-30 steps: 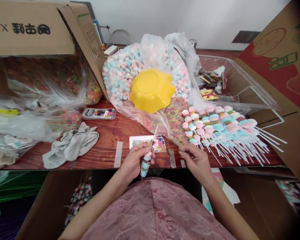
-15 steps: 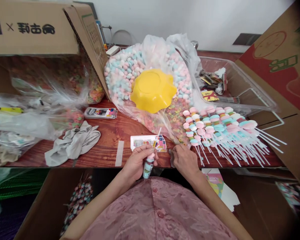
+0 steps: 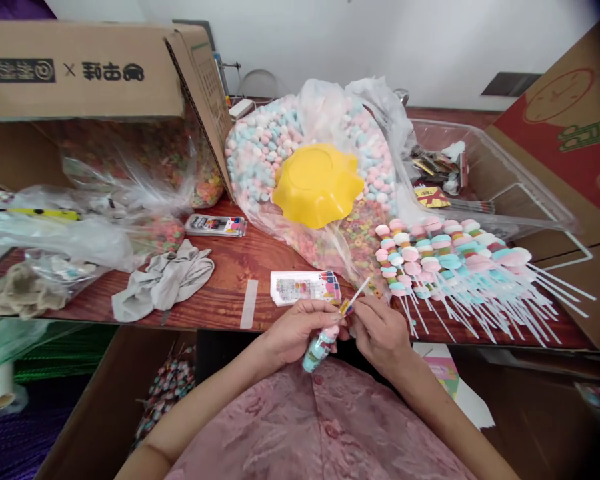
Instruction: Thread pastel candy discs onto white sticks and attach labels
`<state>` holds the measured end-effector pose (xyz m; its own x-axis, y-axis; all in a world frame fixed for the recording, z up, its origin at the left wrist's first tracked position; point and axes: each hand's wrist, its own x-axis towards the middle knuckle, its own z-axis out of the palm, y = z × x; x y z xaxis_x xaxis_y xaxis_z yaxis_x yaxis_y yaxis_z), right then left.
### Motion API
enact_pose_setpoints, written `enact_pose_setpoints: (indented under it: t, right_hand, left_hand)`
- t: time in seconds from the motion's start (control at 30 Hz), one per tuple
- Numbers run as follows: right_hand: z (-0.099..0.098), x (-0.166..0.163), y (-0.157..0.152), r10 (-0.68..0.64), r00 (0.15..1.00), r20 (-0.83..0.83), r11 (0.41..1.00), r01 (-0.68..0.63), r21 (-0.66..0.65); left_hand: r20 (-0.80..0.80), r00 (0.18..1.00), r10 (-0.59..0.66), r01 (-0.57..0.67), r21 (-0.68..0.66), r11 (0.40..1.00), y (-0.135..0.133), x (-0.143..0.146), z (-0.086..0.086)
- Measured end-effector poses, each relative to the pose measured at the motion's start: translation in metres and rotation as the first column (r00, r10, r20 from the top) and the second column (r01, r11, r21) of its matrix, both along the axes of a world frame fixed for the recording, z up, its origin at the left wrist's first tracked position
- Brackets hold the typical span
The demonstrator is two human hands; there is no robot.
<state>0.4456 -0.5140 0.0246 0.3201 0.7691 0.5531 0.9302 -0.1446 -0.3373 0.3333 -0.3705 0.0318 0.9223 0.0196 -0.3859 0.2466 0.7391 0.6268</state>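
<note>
Pale wall (image 3: 320, 47) behind us, reddish wood-grain table (image 3: 225, 263) in front, and we're right at its near edge! Centre stage, just above our lap: a wrapped candy skewer (image 3: 318, 351), tilted, its white stick (image 3: 360, 295) pointing up and to the right. Our left hand (image 3: 297, 330) has it, thumb and fingers closed around the neck, just above the pink and blue sweets. Our right hand (image 3: 383, 333) is in close beside the stick, fingers curled inward; we can't tell whether they're pinching the little gold tie (image 3: 345, 309) or merely next to it.

How will it handle? Light, we'd judge, with soft sweets that a hard squeeze could dent, a slick film outside and a thin, fairly stiff stick. We'd hold it at the gathered neck or on the bare stick, and go easy on the body.

Now, what escapes us? Our left fingers cover part of the wrapper, and our right knuckles hide their own fingertips. The gold tie is too small to read: once around the neck or more, no telling. Off to the right, unwrapped skewers (image 3: 450, 260) overlap too thickly to count, and the big cardboard box (image 3: 575, 120) runs out of view.
</note>
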Motion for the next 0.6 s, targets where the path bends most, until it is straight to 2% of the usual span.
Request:
enact_pose_setpoints:
  t: [0.1,0.2,0.3,0.47,0.6]
  right_hand:
    - [0.002,0.002,0.005,0.085,0.986,-0.145,0.996,-0.078,0.053]
    - [0.006,0.001,0.006,0.071,0.93,-0.362,0.996,-0.046,0.079]
    - [0.009,-0.003,0.005,0.069,0.881,-0.468,0.995,-0.025,0.099]
    - [0.016,-0.014,0.005,0.075,0.828,-0.556,0.984,0.03,0.178]
    - [0.015,-0.019,0.012,0.126,0.841,-0.527,0.987,-0.053,0.151]
  left_hand:
    - [0.015,0.998,0.054,-0.054,-0.001,0.999,-0.001,-0.002,0.0]
    - [0.029,0.99,0.136,-0.135,-0.05,0.99,0.003,-0.005,-0.002]
    - [0.009,0.978,0.21,-0.209,-0.036,0.977,0.006,-0.006,-0.003]
    - [0.008,0.959,0.283,-0.275,0.261,0.925,-0.001,0.001,-0.001]
    - [0.159,0.954,0.253,-0.299,0.52,0.801,-0.005,0.005,0.001]
